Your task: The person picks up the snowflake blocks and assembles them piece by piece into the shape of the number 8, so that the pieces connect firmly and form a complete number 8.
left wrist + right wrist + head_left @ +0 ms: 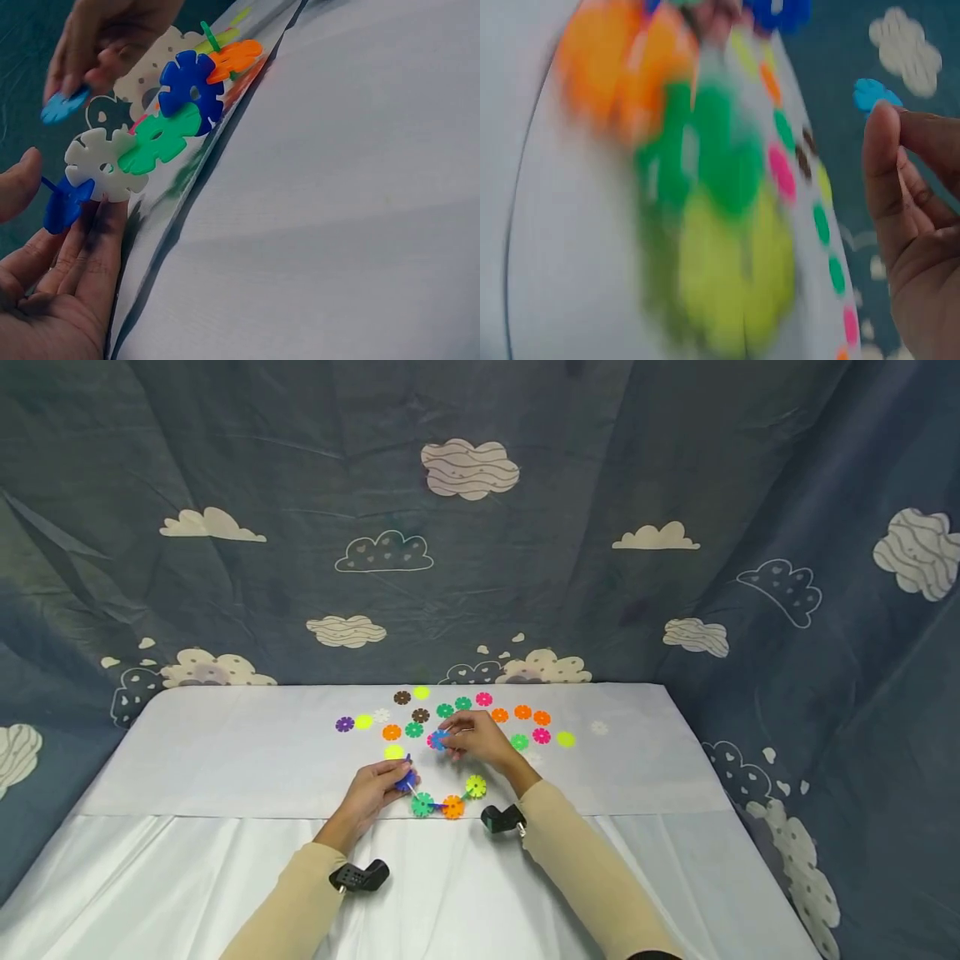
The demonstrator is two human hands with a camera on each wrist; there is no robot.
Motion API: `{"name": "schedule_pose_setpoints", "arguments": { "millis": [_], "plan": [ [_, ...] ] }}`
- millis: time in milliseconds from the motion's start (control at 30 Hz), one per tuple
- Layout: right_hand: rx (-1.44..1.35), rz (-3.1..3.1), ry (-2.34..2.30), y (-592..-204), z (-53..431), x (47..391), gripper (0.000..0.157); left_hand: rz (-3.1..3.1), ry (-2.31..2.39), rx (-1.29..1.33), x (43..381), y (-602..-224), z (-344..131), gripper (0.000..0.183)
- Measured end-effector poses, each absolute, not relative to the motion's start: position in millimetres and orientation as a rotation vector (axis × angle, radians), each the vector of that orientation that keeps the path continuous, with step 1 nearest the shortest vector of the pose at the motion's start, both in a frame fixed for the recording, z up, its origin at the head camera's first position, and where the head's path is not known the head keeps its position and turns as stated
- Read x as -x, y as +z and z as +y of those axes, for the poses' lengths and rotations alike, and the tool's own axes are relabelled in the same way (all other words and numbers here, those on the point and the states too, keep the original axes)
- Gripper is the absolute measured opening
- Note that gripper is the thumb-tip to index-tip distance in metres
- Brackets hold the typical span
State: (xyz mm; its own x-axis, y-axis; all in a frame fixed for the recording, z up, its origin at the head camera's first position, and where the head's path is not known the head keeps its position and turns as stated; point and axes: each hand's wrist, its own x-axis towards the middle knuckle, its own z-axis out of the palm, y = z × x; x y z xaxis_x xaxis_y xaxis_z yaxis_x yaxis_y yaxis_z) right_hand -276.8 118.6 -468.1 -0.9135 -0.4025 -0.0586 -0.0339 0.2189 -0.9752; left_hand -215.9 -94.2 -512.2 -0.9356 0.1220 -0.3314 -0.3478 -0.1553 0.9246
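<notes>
My left hand (373,792) holds one end of a chain of slotted flower-shaped plastic discs. At that end sits a dark blue disc (66,208), joined to a white disc (88,154). Beyond it come a green disc (166,135), a second dark blue disc (180,79), an orange disc (453,807), another green disc (705,142) and a yellow disc (476,787) at the far end. My right hand (480,742) pinches a light blue disc (63,108) between thumb and fingertips, above the table and apart from the chain.
Loose discs lie across the back half of the white table (225,760), among them a purple disc (344,724), a brown disc (402,697), several orange ones (522,712) and a pink disc (541,736). A dark curtain (525,585) with cloud prints hangs behind the table.
</notes>
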Motion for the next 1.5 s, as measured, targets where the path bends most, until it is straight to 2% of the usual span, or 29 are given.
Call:
{"name": "schedule_pose_setpoints", "arguments": {
  "millis": [333, 533, 833, 1067, 1500],
  "plan": [
    [0.391, 2.232, -1.702, -479.0, 79.9, 278.3, 0.021, 1.865, 2.140, 0.253, 213.6, -512.7, -91.3, 0.034],
    [0.407, 2.300, -1.650, -477.2, 75.1, 278.2, 0.017, 1.877, 2.149, 0.243, 213.2, -512.2, -91.9, 0.034],
    [0.413, 2.310, -1.623, -476.3, 72.2, 278.7, 0.021, 1.892, 2.139, 0.240, 212.1, -514.1, -92.1, 0.035],
    [0.425, 2.332, -1.608, -476.0, 70.0, 279.2, 0.015, 1.894, 2.162, 0.211, 212.3, -513.5, -92.4, 0.034],
    [0.444, 2.300, -1.636, -484.1, 64.3, 273.8, 0.016, 1.975, 2.203, 0.215, 209.5, -516.0, -87.8, 0.029]
  ]
}}
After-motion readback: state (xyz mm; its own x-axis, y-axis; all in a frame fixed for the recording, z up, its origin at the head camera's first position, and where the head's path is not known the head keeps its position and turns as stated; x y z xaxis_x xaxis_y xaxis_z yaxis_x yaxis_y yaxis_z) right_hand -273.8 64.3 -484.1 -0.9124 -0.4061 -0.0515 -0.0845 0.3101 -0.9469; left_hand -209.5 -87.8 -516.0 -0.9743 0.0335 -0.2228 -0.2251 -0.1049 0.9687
